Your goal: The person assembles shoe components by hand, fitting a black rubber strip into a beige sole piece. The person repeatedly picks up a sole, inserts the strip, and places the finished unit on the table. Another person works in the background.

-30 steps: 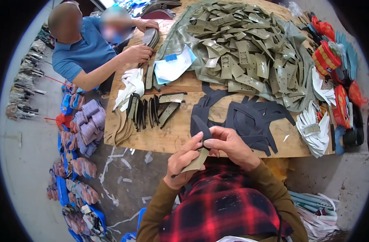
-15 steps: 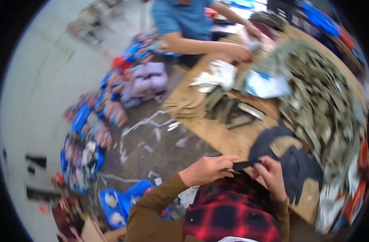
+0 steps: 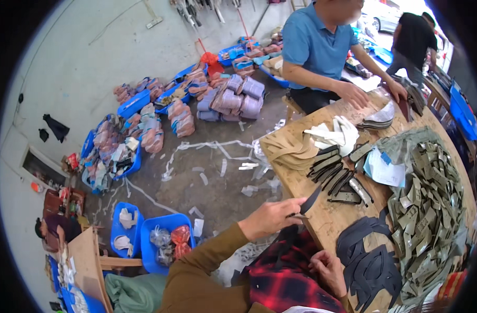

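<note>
Blue tubs (image 3: 133, 232) (one holding a red bag (image 3: 180, 235)) stand near what seems green cloth (image 3: 135, 292).

Left fingers (image 3: 295, 203) hold dark strip (image 3: 312, 199); right fingers (image 3: 319, 258) loosely curled.

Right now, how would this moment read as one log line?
left hand: gripping dark curved strip; right hand: loosely curled, nothing visible held, by red-black plaid garment; wooden table: black curved pieces, olive strips

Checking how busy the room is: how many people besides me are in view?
3: a person in a blue shirt at the table, a person in black at upper right, a person in a dark top at far left. Others may be hidden.
</note>
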`<state>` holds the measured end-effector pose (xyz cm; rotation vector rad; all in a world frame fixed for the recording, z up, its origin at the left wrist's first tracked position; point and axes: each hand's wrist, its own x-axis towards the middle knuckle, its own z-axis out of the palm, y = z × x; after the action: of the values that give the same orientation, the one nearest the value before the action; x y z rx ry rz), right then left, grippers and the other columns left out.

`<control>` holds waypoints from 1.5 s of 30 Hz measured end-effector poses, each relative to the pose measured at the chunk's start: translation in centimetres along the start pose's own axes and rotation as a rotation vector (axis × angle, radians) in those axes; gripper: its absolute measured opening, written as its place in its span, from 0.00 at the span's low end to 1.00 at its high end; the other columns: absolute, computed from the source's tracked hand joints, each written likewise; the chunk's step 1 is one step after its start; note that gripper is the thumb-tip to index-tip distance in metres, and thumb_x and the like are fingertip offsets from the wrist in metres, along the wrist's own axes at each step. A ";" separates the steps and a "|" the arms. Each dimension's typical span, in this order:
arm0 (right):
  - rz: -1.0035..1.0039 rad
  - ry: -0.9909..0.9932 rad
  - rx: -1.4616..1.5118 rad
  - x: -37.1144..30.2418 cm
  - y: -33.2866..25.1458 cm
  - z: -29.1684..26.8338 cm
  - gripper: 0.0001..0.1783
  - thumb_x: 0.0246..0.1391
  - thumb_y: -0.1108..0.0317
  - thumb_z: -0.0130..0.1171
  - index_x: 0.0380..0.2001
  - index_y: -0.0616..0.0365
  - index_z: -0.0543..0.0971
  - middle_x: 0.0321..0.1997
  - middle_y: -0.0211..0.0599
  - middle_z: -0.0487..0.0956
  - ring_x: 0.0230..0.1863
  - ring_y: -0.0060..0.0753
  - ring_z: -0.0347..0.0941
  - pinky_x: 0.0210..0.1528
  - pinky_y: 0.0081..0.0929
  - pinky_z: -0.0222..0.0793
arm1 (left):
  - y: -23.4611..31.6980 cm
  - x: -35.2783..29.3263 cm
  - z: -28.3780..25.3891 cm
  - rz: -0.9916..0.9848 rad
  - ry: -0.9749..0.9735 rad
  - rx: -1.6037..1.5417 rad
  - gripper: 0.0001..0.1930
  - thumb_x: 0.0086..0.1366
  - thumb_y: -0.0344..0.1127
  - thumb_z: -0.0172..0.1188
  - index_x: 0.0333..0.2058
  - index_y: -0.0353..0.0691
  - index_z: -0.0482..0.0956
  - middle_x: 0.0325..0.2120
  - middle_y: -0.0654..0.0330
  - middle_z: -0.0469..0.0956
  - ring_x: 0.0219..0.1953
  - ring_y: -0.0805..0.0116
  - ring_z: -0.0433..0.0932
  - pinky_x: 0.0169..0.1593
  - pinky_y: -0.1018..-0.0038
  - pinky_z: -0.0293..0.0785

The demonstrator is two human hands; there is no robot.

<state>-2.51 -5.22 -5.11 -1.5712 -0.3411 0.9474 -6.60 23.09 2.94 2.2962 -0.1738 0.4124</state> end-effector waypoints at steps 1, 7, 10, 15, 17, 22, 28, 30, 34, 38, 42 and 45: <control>0.005 0.019 -0.052 0.1 -0.3 -0.5 0.04 0.60 0.73 0.59 0.35 0.62 0.76 0.23 0.33 0.79 0.24 0.22 0.75 0.28 0.20 0.71 | 0.2 0.8 0.4 0.038 -0.009 -0.043 0.11 0.59 0.32 0.66 0.36 0.40 0.72 0.54 0.53 0.76 0.40 0.54 0.81 0.42 0.67 0.78; -0.336 -0.053 -0.250 -0.5 -1.5 0.2 0.17 0.54 0.79 0.51 0.48 0.60 0.75 0.39 0.33 0.75 0.40 0.22 0.72 0.41 0.22 0.70 | -0.7 0.6 1.9 0.105 -0.036 0.007 0.11 0.61 0.37 0.64 0.37 0.38 0.75 0.51 0.51 0.77 0.41 0.56 0.81 0.40 0.67 0.78; -0.097 -0.134 -0.148 -0.1 -0.5 -1.0 0.17 0.55 0.80 0.48 0.48 0.59 0.75 0.38 0.34 0.74 0.37 0.23 0.72 0.40 0.23 0.70 | -0.5 0.7 2.6 0.069 0.004 -0.125 0.11 0.59 0.33 0.67 0.36 0.37 0.76 0.50 0.47 0.78 0.45 0.54 0.81 0.42 0.68 0.78; -0.241 -0.025 -0.083 -1.0 2.1 -1.9 0.12 0.64 0.72 0.48 0.49 0.60 0.75 0.39 0.33 0.75 0.41 0.21 0.72 0.44 0.22 0.70 | 1.6 1.4 3.7 0.029 0.001 -0.307 0.10 0.58 0.27 0.66 0.37 0.34 0.76 0.49 0.43 0.78 0.51 0.53 0.80 0.50 0.68 0.76; -0.285 -0.019 -0.039 -1.4 2.2 -2.0 0.13 0.67 0.67 0.49 0.50 0.60 0.75 0.39 0.32 0.77 0.44 0.20 0.73 0.46 0.22 0.70 | 1.6 1.6 4.4 0.063 -0.004 -0.344 0.10 0.57 0.26 0.67 0.37 0.33 0.76 0.49 0.42 0.78 0.53 0.51 0.79 0.52 0.67 0.75; -0.116 -0.046 0.100 -1.7 1.9 -1.5 0.16 0.69 0.61 0.48 0.50 0.60 0.76 0.41 0.33 0.78 0.41 0.22 0.75 0.45 0.22 0.71 | 2.2 1.8 5.8 0.154 -0.022 -0.367 0.12 0.58 0.26 0.67 0.39 0.34 0.75 0.47 0.40 0.79 0.55 0.50 0.77 0.52 0.66 0.75; -0.059 -0.022 0.184 -3.0 0.3 -2.4 0.25 0.71 0.52 0.40 0.52 0.62 0.76 0.44 0.37 0.80 0.40 0.24 0.76 0.45 0.22 0.73 | 4.0 3.0 8.1 0.206 -0.057 -0.485 0.11 0.64 0.31 0.62 0.43 0.35 0.74 0.52 0.39 0.76 0.56 0.49 0.76 0.55 0.65 0.72; -0.109 0.015 0.315 -3.2 -0.2 -2.8 0.27 0.71 0.51 0.39 0.51 0.63 0.76 0.42 0.36 0.80 0.39 0.23 0.75 0.43 0.21 0.72 | 5.2 3.3 9.1 0.193 -0.076 -0.578 0.11 0.65 0.32 0.62 0.43 0.35 0.74 0.52 0.39 0.75 0.58 0.49 0.73 0.57 0.64 0.70; -0.167 0.126 0.502 -4.1 -3.5 -3.2 0.26 0.71 0.52 0.39 0.49 0.65 0.77 0.43 0.35 0.80 0.41 0.24 0.76 0.46 0.23 0.71 | 7.6 4.2 10.4 0.285 -0.086 -0.597 0.10 0.65 0.30 0.61 0.42 0.35 0.75 0.54 0.40 0.74 0.60 0.50 0.72 0.58 0.63 0.69; -0.396 0.438 0.203 -4.3 -3.5 -6.3 0.21 0.70 0.57 0.43 0.40 0.63 0.79 0.39 0.30 0.79 0.39 0.21 0.73 0.46 0.24 0.71 | 7.4 5.7 13.2 0.487 -0.086 -0.505 0.16 0.64 0.33 0.63 0.49 0.36 0.77 0.54 0.42 0.74 0.59 0.47 0.72 0.62 0.58 0.66; -0.345 0.502 0.311 -6.4 -5.8 -6.1 0.09 0.63 0.70 0.55 0.36 0.65 0.80 0.34 0.26 0.80 0.36 0.14 0.71 0.42 0.17 0.69 | 8.5 5.1 13.4 0.514 -0.134 -0.484 0.15 0.59 0.29 0.67 0.40 0.33 0.72 0.59 0.35 0.67 0.56 0.41 0.74 0.53 0.60 0.77; -0.392 0.564 0.353 -6.8 -5.8 -5.5 0.09 0.62 0.72 0.57 0.40 0.66 0.81 0.35 0.27 0.81 0.37 0.14 0.71 0.40 0.16 0.68 | 7.9 4.9 14.0 0.578 -0.147 -0.445 0.15 0.58 0.28 0.67 0.40 0.32 0.71 0.59 0.33 0.66 0.55 0.41 0.75 0.52 0.59 0.78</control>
<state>-1.02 -12.20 2.62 -1.3114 -0.0674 0.2222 -0.65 7.55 1.05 1.8046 -0.9206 0.4373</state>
